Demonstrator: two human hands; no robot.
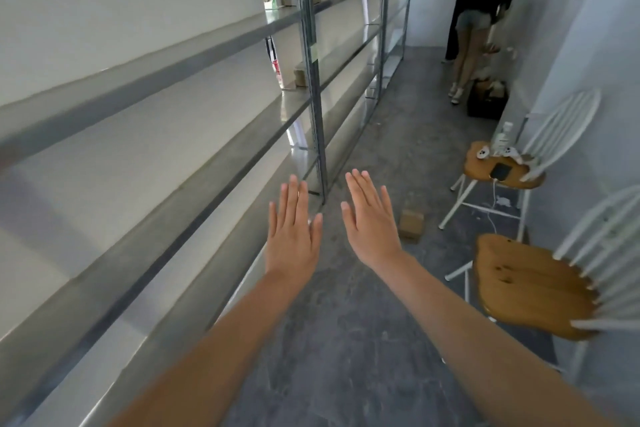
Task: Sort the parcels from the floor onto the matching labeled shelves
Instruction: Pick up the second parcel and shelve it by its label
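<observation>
Left hand, right hand flat, fingers spread, holding nothing; likely reaching toward parcel on floor beside shelves.

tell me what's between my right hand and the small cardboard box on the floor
Nothing: in the head view only bare grey floor shows between the right hand and the small cardboard box.

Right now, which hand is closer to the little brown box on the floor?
Right. The right hand hovers just left of the brown box; the left hand is farther left, by the shelves.
</observation>
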